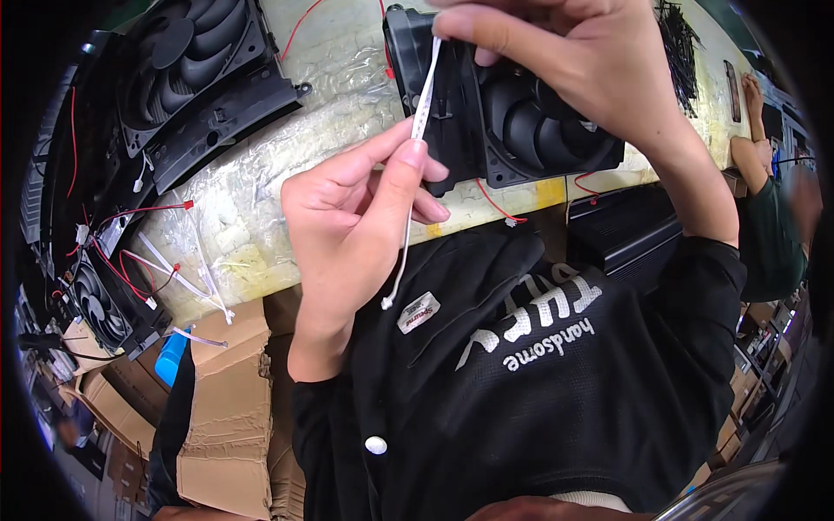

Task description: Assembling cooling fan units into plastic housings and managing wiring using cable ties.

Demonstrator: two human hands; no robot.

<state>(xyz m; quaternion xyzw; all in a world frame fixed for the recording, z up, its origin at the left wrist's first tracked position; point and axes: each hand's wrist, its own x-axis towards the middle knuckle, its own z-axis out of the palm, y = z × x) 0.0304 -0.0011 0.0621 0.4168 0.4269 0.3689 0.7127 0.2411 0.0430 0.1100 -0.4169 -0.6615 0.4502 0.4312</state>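
Note:
A thin white cable (423,108), flat and with tiny dark marks along it, is stretched between my two hands. My left hand (352,208) pinches it between thumb and index finger, and the other fingers are loosely curled. Higher up, my right hand (569,65) has the upper end between thumb and fingertips. The cable's lower part hangs below my left hand and ends in a small white plug (387,303). Behind the hands lies a black panel with a fan (543,130), partly covered by my right hand. A red wire with a white plug (511,221) hangs off its near side.
Another large black fan panel (174,52) lies at the left, with a smaller fan (97,300) nearer. White cables (195,269) lie by the table edge. An open cardboard box (224,417) stands below. Black ties (678,56) lie far right; another person's arm (751,161) rests beyond.

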